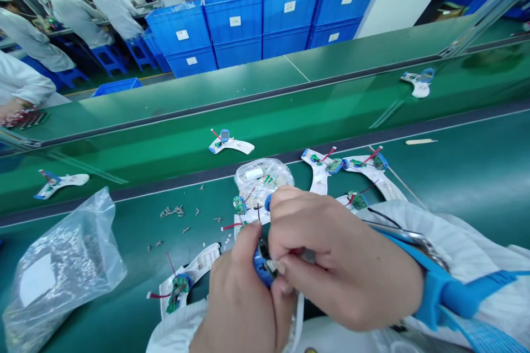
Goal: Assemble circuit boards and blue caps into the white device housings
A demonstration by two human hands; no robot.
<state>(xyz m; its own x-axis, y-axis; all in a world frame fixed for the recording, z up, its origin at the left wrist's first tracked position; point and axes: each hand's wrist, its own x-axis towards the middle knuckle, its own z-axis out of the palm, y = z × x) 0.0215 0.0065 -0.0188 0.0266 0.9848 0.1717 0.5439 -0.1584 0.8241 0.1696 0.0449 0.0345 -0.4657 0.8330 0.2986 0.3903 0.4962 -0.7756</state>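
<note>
My left hand [244, 298] is wrapped round a blue and white device shell [261, 266], low in the middle of the head view. Dark parts show inside its blue end, and the rest is mostly covered by my hands. Over it, my right hand [331, 253] is closed, thumb and fingertips pinched at a small pale part by the blue end; what they grip is too small to make out. A similar curved white shell with a green circuit board [180, 289] and red wires lies left of my left hand. Beyond my hands sits a clear bag of small parts [265, 179].
More half-assembled shells [318, 171] lie at right, near a thin pale-handled tool [420, 142]. Loose screws [173, 211] are scattered left of centre beside a large plastic bag [66, 265]. Several shells [232, 145] rest on the green belt. Blue crates [234, 19] and co-workers stand beyond.
</note>
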